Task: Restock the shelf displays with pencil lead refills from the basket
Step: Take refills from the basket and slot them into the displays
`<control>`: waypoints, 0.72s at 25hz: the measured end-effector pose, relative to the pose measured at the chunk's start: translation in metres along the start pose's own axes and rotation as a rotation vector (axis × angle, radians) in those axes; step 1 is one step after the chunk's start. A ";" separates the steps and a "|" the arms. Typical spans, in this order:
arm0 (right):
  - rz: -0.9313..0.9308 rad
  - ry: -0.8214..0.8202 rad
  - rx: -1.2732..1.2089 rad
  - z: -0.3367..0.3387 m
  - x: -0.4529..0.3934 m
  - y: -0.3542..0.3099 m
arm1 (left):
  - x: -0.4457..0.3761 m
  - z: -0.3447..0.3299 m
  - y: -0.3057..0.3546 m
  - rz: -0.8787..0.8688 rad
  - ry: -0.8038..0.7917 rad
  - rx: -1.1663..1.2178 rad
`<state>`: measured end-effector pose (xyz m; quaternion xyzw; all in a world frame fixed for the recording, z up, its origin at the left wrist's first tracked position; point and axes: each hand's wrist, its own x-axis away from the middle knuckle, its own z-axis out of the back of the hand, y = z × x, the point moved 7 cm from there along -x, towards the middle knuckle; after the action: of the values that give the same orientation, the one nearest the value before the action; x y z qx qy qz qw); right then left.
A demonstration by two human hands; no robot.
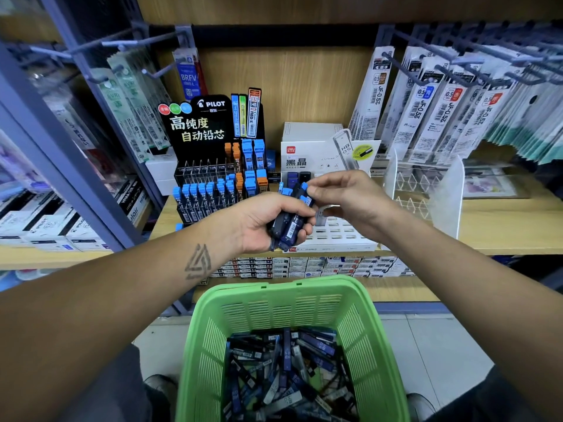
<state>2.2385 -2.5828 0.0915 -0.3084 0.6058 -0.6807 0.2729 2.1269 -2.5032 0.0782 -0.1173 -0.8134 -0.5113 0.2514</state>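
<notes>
My left hand (262, 222) grips a bundle of dark lead refill tubes with blue caps (291, 222) in front of the shelf. My right hand (344, 197) pinches the blue-capped top of one tube in that bundle. Behind them on the wooden shelf stands the black Pilot display (210, 166), its lower rows filled with blue- and orange-capped tubes and several slots at upper left vacant. To its right sits the white Deli display tray (335, 236) with open slots. The green basket (274, 306) below holds several loose refill tubes (289, 370).
A clear acrylic stand (426, 184) sits right of the white tray. Hanging refill packs fill peg hooks at upper left (134, 108) and upper right (451, 108). Small boxes line the shelf below (304, 266). A blue upright (79, 166) bounds the left.
</notes>
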 end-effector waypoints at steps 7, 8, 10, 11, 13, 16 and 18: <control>-0.003 0.212 -0.160 0.033 -0.005 0.004 | -0.005 0.010 -0.001 -0.002 0.065 0.011; 0.011 0.199 -0.107 0.033 -0.005 0.004 | -0.007 0.011 0.000 -0.010 0.071 0.014; 0.098 0.157 0.145 0.027 -0.005 -0.002 | -0.009 0.013 0.003 -0.027 0.079 0.013; 0.206 0.128 0.379 0.022 -0.004 -0.010 | -0.010 0.013 0.004 -0.035 0.079 0.009; 0.484 0.086 0.990 0.004 0.004 -0.026 | -0.009 0.010 0.008 -0.054 0.069 0.033; 0.748 0.196 1.482 -0.012 0.012 -0.042 | -0.006 0.008 0.018 -0.097 0.042 0.102; 0.768 0.234 1.370 -0.012 0.010 -0.049 | -0.002 0.009 0.027 -0.142 0.021 0.168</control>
<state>2.2224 -2.5767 0.1398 0.2322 0.1410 -0.7881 0.5524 2.1380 -2.4827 0.0947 -0.0328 -0.8570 -0.4590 0.2320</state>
